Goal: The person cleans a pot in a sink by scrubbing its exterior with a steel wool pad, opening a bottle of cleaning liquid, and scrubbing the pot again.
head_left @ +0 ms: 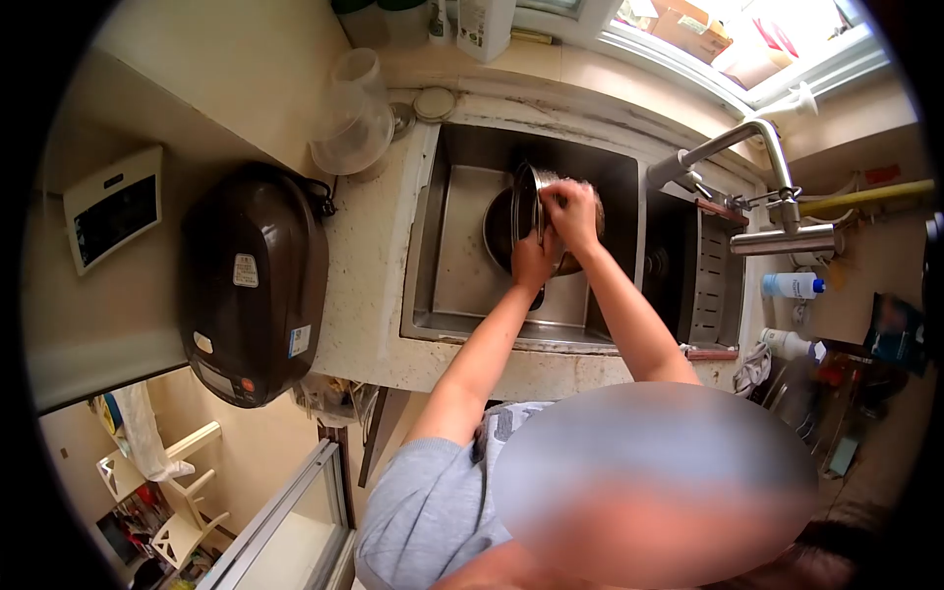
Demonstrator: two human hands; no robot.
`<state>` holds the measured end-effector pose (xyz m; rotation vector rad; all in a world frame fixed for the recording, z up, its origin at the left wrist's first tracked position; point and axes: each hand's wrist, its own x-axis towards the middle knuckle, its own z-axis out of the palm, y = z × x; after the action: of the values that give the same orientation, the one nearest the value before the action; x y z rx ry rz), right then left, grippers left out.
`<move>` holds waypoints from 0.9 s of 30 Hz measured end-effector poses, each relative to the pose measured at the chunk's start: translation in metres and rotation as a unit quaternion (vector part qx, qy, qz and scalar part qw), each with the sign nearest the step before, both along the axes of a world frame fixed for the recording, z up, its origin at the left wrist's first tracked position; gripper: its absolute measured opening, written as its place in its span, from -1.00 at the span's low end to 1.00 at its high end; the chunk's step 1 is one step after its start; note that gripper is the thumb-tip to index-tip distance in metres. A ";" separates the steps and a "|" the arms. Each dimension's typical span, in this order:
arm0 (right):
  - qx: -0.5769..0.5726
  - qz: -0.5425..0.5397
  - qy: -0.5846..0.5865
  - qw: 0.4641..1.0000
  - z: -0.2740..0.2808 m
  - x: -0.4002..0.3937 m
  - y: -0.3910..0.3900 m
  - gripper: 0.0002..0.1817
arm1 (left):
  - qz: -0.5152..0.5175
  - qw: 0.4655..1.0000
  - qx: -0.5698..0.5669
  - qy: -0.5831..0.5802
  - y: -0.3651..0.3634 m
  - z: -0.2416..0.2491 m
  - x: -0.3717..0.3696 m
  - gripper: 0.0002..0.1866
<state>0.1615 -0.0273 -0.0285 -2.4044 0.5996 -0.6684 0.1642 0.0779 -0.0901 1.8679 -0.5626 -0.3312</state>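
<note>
- Kitchen corner under a bright window, with a pale stone tabletop [369, 285] around a steel sink [462, 265].
- Over the basin, a metal pot [526, 202] stands tipped on its edge, above a dark round pan lying in the sink.
- Left hand [534, 261] is closed around the pot's lower rim.
- Right hand [570, 211] is curled over the pot's top; what it grips cannot be told.
- Faucet [747, 147] reaches in from the right.
- Dark rice cooker [254, 280] sits on the tabletop, well left of the sink.

Counter [369, 295] bears rice cooker [254, 280] (dark), probably plastic jug [352, 118].
</note>
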 end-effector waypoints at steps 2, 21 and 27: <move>0.025 -0.007 -0.015 1.000 -0.007 0.027 -0.017 -0.91 | 0.008 1.000 0.010 0.003 0.003 0.007 -0.003 -0.68; -0.046 0.063 0.044 0.996 0.012 -0.004 0.051 -0.88 | 0.129 0.990 -0.059 0.016 0.010 -0.010 -0.009 -0.67; -0.058 0.023 0.050 0.997 -0.011 0.057 -0.001 -0.88 | 0.142 0.989 0.022 -0.020 0.006 -0.019 -0.008 -0.79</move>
<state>0.2183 -0.0282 -0.0397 -2.5641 0.5590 -0.5805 0.1559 0.0839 -0.1093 1.9702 -0.3107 -0.1174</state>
